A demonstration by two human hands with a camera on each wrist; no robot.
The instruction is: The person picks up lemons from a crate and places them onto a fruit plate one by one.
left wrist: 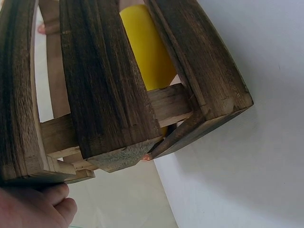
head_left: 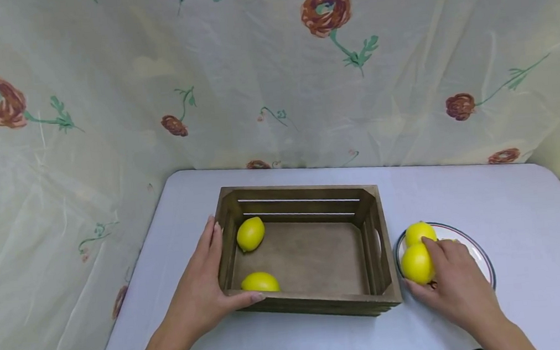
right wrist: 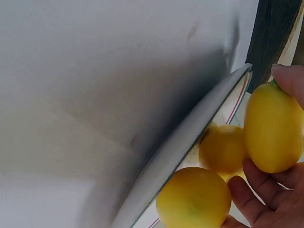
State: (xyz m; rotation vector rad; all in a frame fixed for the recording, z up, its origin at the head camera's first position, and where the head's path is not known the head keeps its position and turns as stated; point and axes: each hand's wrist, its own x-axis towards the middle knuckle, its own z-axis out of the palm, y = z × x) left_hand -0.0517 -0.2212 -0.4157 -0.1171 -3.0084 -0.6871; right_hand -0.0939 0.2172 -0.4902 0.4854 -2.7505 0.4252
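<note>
My left hand (head_left: 197, 288) rests at the near left corner of a brown wooden crate (head_left: 302, 256), fingers straight along its left side and thumb along the front rim. Two yellow lemons lie inside: one lemon (head_left: 251, 234) near the back left, another lemon (head_left: 260, 282) partly behind the front wall. On the right, my right hand (head_left: 456, 279) pinches a lemon (right wrist: 273, 128) between thumb and fingertips, over a white plate (head_left: 489, 268) with a dark rim. Two more lemons, one lemon (right wrist: 194, 197) nearer the camera and one lemon (right wrist: 222, 149) behind, show at the plate in the right wrist view.
The crate and plate stand side by side on a white-covered table (head_left: 524, 220). A flower-patterned curtain (head_left: 260, 65) hangs behind the table and along its left. Slatted crate boards (left wrist: 104, 85) fill much of the left wrist view.
</note>
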